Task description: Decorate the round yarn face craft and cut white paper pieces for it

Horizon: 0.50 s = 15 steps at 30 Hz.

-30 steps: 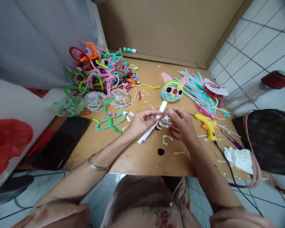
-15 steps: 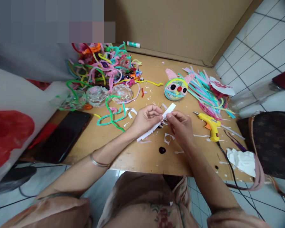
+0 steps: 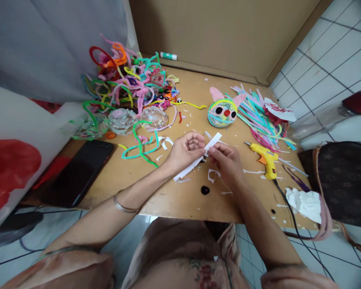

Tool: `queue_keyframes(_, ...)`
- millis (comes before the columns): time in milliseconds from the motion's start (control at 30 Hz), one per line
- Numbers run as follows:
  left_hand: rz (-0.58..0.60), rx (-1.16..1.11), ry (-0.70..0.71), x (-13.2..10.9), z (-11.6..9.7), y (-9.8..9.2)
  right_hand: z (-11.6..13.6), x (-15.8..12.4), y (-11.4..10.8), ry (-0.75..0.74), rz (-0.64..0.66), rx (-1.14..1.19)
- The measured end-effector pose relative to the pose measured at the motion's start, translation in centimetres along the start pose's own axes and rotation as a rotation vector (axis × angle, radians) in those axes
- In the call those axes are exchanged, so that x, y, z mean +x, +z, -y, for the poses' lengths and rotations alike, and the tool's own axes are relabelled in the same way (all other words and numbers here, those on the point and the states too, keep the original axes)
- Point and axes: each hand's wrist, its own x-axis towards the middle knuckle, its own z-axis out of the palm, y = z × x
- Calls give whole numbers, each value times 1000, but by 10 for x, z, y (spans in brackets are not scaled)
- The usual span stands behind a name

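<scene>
A narrow white paper strip (image 3: 189,170) with small cuts along one edge slants between my hands over the middle of the table. My left hand (image 3: 185,151) pinches it between thumb and fingers from the left. On the other side, my right hand (image 3: 227,160) has thumb and forefinger closed on the strip's fringed edge. Paper scraps (image 3: 213,175) and a black round piece (image 3: 205,190) lie just below. Beyond the hands sits a decorated ball (image 3: 222,113) with pink ears, black eyes and a red nose.
Tangled pipe cleaners (image 3: 138,80) and clear balls (image 3: 122,121) crowd the left, near a black phone (image 3: 81,172). To the right are a yellow glue gun (image 3: 266,158) with its cord, more pipe cleaners (image 3: 255,110), crumpled tissue (image 3: 303,204) and a brown bag (image 3: 345,182). A glue stick (image 3: 169,56) lies at the back.
My right hand has shifted slightly left and down along the strip's edge. My left hand stays nearly in place, holding the strip.
</scene>
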Motion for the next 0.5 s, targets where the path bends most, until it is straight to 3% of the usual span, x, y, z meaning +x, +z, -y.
queue_keyframes(267,35,25,-16,-2,-2,2,1,-1,-5,-51,-70,-21)
queue_keyframes(500,65,7,-58,-3,0,1,-4,0,-9,-50,-34,-28)
